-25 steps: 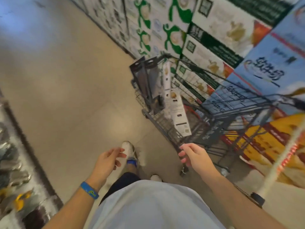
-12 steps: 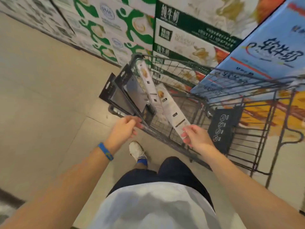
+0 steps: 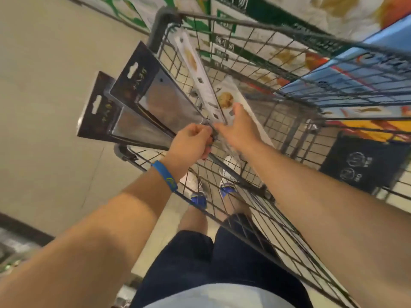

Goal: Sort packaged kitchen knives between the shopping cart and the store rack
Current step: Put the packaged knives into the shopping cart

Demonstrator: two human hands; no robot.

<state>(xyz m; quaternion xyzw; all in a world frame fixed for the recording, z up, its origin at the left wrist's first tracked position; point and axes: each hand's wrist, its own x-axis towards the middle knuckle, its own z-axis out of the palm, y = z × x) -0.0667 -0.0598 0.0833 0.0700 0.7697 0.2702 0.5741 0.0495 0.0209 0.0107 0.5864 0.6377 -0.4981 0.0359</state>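
Head view, dark knife packs (image 3: 155,101) slanting up-left

Left hand (image 3: 193,142) grips dark package (image 3: 164,101); right hand (image 3: 239,130) advanced

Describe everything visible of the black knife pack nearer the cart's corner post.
The black card blister pack with a broad steel blade has a hang slot at its top, gold lettering below, and clear plastic over the shiny blade. It leans tilted out over the rim of the grey wire shopping cart, partly covering a second matching pack. The left hand curls round its lower end, seemingly pinching it; the handle is hidden.
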